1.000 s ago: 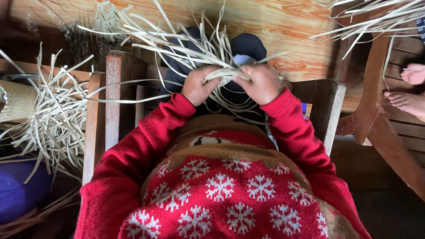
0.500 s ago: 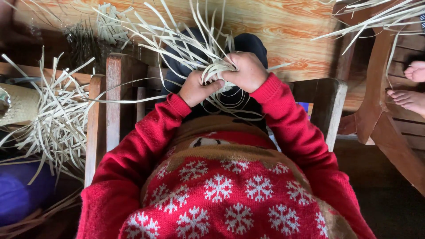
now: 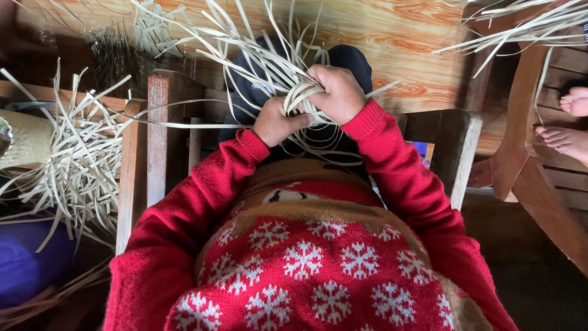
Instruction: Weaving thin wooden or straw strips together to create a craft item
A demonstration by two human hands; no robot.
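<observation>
both hands [image 3: 306, 107] gripping pale straw strips [image 3: 257, 58]

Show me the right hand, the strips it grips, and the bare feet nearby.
right hand [image 3: 335, 93], head view, on the back of the hand.
pale strips [image 3: 257, 58], head view, on the fanned loose ends.
bare feet [image 3: 566, 140], head view, on the lower foot's toes.

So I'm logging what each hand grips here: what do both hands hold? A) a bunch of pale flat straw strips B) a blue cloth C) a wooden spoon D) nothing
A: the left hand and the right hand both close around the pale flat straw strips, which fan up and away from the fists.
</observation>
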